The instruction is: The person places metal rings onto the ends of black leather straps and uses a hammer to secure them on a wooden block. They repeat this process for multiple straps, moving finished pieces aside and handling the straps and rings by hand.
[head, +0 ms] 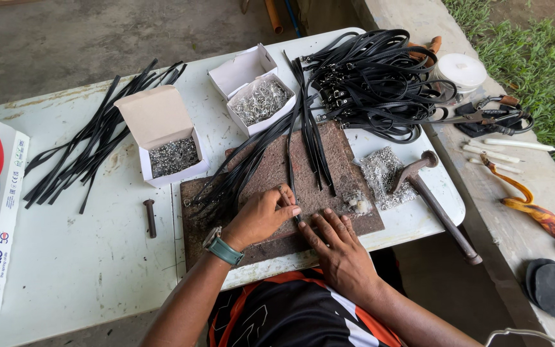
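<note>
Black strap held on the work board.
The black strap (292, 154) is pinched at its near end by the left hand (261, 215); the right hand (338, 247) is laid flat, fingers spread, on the brown board (348, 160) beside it.

You see black straps (303, 138) on a rust-brown work plate (271, 186), a white table (85, 257), and a teal watch strap (225, 250).

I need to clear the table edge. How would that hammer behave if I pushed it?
The hammer probably feels head-heavy, given its thick metal head. Its handle overhangs the white table, so a nudge might tip it off. Likely stiff, and it may pivot rather than slide.
</note>
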